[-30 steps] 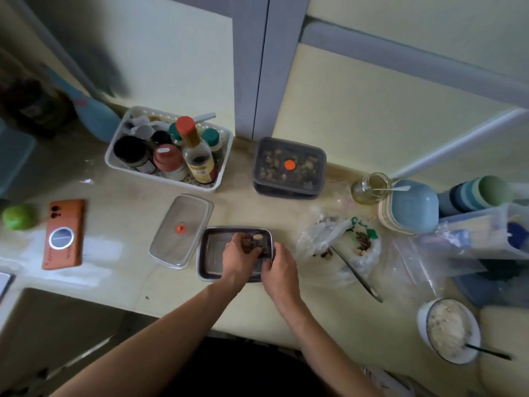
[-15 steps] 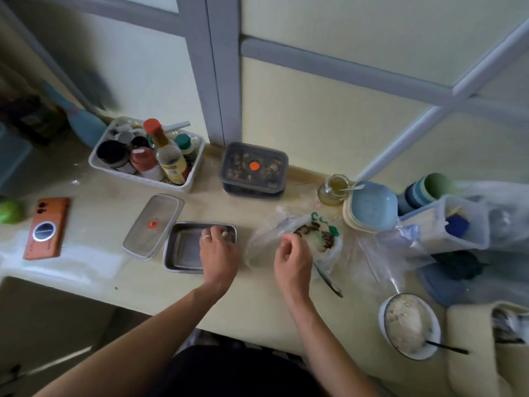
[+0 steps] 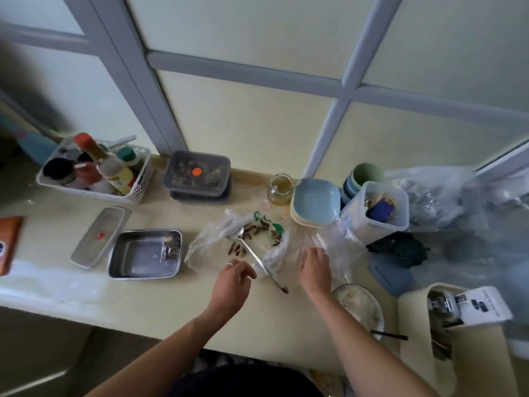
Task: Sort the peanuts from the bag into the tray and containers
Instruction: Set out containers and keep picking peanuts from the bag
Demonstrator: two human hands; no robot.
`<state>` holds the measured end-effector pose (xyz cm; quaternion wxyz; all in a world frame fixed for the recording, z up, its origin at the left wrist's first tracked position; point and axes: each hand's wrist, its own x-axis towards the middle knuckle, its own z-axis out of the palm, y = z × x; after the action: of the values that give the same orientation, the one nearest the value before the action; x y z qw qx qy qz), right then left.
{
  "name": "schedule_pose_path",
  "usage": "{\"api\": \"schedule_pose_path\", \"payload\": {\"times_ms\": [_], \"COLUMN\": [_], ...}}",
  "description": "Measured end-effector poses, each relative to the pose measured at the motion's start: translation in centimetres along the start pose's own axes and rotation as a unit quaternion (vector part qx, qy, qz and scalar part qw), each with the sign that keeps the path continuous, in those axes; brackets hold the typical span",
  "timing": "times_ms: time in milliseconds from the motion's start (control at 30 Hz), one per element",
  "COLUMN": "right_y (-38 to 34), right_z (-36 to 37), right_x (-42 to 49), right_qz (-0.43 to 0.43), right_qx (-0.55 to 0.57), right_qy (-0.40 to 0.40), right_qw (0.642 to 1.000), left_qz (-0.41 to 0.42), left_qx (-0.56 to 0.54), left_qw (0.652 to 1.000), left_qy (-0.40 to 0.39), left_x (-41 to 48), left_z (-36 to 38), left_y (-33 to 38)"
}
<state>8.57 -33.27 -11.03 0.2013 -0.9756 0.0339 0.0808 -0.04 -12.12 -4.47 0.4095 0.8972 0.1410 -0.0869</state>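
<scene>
- On the counter (image 3: 171, 299), both hands have left the metal tray (image 3: 114, 255), where they were working together a second ago; the right hand went first, the left followed half a second later.
- The left hand (image 3: 232, 282) now hovers at the near edge of the bag (image 3: 206, 247), its fingers loosely curled just beside the handle of the spoon (image 3: 253, 253). Nothing shows in its grip.
- The right hand (image 3: 315, 270) sits to the right of the bag with its fingers relaxed and slightly spread over loose clear plastic; whether it touches the plastic cannot be told.
- The tray now stands uncovered, showing a small cluster of peanuts (image 3: 170, 249) against its right wall, with the rest of its floor bare. Its lid (image 3: 100, 236) lies just beside it on the left.
- More peanuts (image 3: 257, 229) lie in the open bag around the spoon's bowl, so most of the sorting seems still to do.
- The shift reads as one drop-off finished and a return to the bag for the next lot, likely by taking up the spoon.
- A lidded container (image 3: 197, 173) at the back already holds something dark.
</scene>
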Motion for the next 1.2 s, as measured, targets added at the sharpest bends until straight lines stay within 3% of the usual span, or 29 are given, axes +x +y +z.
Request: {"api": "schedule_pose_path", "payload": {"times_ms": [133,233,333,533,633,733,800,900,1000,1200], "right_y": [-0.3,-1.0,-1.6,-2.2,-2.7,-3.3,-3.7,-4.1,-4.2,-3.6], "right_z": [0.1,-0.4,-0.5,-0.9,-2.2,-3.6,-4.4,-5.4,-5.7,-5.1], "right_x": [1.0,2.4,3.6,4.2,3.7,2.1,0.7,-1.4,-3.0,-4.6], "right_qz": [-0.034,-0.099,-0.084,-0.074,-0.040,-0.045,-0.064,-0.108,-0.145,-0.130], "right_qx": [0.043,0.040,-0.011,0.004,0.082,0.184,0.248,0.295,0.333,0.290], "right_qy": [0.020,-0.059,-0.116,0.017,0.097,0.104,0.075,0.031,-0.010,-0.014], "right_qw": [0.998,0.993,0.990,0.997,0.991,0.976,0.964,0.949,0.932,0.948], "left_qz": [-0.022,-0.033,-0.046,-0.067,-0.074,-0.096,-0.133,-0.202,-0.249,-0.252], "left_qx": [0.015,0.020,0.026,0.002,-0.028,-0.092,-0.182,-0.344,-0.410,-0.406], "left_qw": [1.000,0.999,0.999,0.998,0.997,0.991,0.974,0.914,0.869,0.873], "left_qy": [-0.003,-0.002,-0.007,0.002,0.009,0.007,-0.024,-0.074,-0.122,-0.098], "left_x": [0.0,0.3,0.8,1.8,2.4,3.1,3.4,4.0,4.5,3.7], "left_z": [1.2,1.3,1.1,1.1,1.3,1.8,1.7,1.0,0.7,0.2], "left_y": [0.5,1.0,1.4,2.0,2.2,2.5,3.6,5.6,5.7,4.6]}}
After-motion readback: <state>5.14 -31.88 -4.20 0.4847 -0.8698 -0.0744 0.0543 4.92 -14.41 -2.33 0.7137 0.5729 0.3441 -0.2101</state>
